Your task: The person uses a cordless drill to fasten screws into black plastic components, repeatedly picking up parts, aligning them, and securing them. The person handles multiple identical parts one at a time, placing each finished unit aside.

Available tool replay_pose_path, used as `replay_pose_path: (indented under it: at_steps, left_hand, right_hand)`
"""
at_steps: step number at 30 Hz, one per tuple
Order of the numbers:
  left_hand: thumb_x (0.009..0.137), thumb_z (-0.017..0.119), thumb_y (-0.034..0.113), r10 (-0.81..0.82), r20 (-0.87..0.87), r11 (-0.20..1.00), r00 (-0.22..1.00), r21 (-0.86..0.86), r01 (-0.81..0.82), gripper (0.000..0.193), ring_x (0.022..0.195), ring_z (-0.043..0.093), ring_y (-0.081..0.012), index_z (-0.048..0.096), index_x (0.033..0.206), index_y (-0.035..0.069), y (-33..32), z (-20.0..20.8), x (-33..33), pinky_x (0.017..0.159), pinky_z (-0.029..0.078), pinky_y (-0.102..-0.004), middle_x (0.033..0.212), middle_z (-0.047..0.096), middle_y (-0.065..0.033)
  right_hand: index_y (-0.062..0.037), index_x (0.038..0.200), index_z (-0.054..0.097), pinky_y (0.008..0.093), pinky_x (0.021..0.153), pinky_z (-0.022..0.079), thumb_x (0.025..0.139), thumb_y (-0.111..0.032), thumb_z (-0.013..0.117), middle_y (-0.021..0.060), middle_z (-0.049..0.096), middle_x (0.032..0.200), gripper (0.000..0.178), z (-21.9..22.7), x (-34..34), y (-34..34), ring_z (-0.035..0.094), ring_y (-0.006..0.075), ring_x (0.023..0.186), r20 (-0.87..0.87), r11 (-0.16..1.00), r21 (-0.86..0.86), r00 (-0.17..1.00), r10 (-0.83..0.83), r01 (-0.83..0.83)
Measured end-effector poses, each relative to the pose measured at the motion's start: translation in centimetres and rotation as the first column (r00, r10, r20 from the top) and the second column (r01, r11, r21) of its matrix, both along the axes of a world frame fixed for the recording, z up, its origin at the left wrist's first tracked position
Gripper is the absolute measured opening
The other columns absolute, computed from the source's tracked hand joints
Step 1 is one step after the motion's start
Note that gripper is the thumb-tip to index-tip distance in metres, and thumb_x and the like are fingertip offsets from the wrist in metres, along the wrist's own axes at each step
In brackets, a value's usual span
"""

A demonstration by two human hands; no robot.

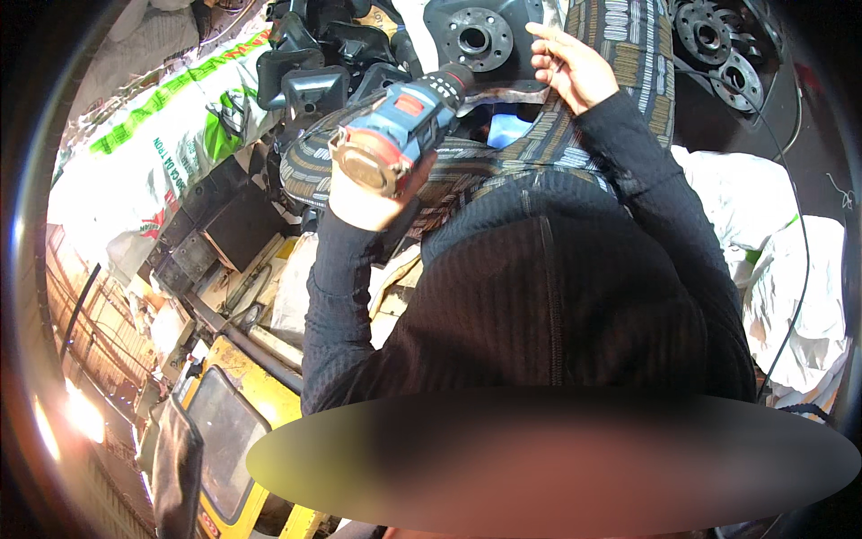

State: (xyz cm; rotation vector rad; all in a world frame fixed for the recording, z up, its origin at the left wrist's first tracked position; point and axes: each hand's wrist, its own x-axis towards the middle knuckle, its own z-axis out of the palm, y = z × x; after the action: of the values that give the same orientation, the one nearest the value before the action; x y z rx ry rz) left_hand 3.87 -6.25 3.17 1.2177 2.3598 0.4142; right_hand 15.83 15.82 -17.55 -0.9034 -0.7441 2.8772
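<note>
My left hand (364, 202) is wrapped round a blue cordless drill (417, 112) with red and dark trim. Its black chuck points up and to the right, toward a black part (519, 65) with a round grey metal hub (474, 40) and a ring of holes. From here I cannot tell whether the drill touches that part. My right hand (576, 74) is raised at the part's right side, its fingers curled and thumb and forefinger close together. Whatever they may pinch is too small to name. Patterned fabric (620, 54) covers my legs around the part.
Several black moulded parts (314, 88) are piled at the upper left, beside a white and green sack (117, 189). More metal hubs (705, 34) lie at the upper right. White bags (795, 296) and a hanging cable (805, 260) are to the right. Lower left stands a yellow windowed panel (224, 431).
</note>
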Motion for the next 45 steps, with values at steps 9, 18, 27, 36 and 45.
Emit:
replay_pose_path:
  at_steps: [9,18,27,36,45]
  left_hand:
    - [0.074,0.071,0.021,-0.218,-0.115,0.976,0.969,-0.005,0.219,0.037,0.095,0.063,-0.0277,0.063,0.109,0.012,1.4,0.7,2.4,0.083,0.049,-0.0394,0.103,0.065,-0.0089]
    - [0.073,0.071,0.022,-0.198,-0.081,0.980,0.977,-0.010,0.197,0.037,0.094,0.062,-0.0284,0.062,0.107,0.011,1.3,-0.3,1.5,0.083,0.048,-0.0405,0.102,0.064,-0.0085]
    - [0.067,0.078,0.027,-0.027,0.281,0.995,0.959,-0.088,0.054,0.071,0.103,0.060,-0.0197,0.046,0.126,0.006,1.0,0.2,0.9,0.090,0.047,-0.0325,0.120,0.057,-0.0105]
    - [0.070,0.074,0.021,-0.112,0.089,0.975,0.990,-0.181,0.126,0.063,0.102,0.059,-0.0231,0.046,0.123,0.003,1.9,-0.5,0.0,0.089,0.047,-0.0346,0.116,0.057,-0.0121]
    - [0.059,0.078,0.026,0.167,0.086,0.952,0.982,-0.274,-0.137,0.063,0.090,0.059,-0.0353,0.054,0.111,-0.001,1.0,-3.2,-1.4,0.079,0.048,-0.0398,0.099,0.059,-0.0208]
  right_hand:
    - [-0.0015,0.122,0.047,0.0305,0.086,0.052,0.097,-0.015,0.045,0.0152,0.055,0.125,0.029,3.8,0.5,-1.1,0.058,0.0218,0.109,-0.087,0.922,-0.387,0.995,-0.047,0.010]
    - [0.0005,0.121,0.050,0.0268,0.077,0.056,0.096,-0.014,0.047,0.0146,0.060,0.113,0.029,3.8,-0.2,-2.7,0.064,0.0165,0.091,-0.036,0.893,-0.448,0.998,-0.056,0.034]
    - [0.0001,0.120,0.051,0.0276,0.079,0.055,0.096,-0.019,0.048,0.0114,0.063,0.105,0.031,3.8,-0.7,-3.3,0.064,0.0163,0.088,0.057,0.936,-0.351,0.998,0.027,-0.005]
    - [-0.0072,0.113,0.048,0.0241,0.048,0.045,0.092,-0.025,0.057,0.0014,0.056,0.079,0.030,1.6,1.0,-4.5,0.052,0.0087,0.060,0.298,0.947,-0.320,0.948,0.108,-0.008]
    - [-0.0034,0.090,0.058,0.0235,0.037,0.029,0.087,-0.031,0.063,-0.0054,0.041,0.059,0.028,-1.4,-2.3,-5.6,0.031,0.0045,0.042,0.276,0.958,0.091,0.931,0.240,-0.273]
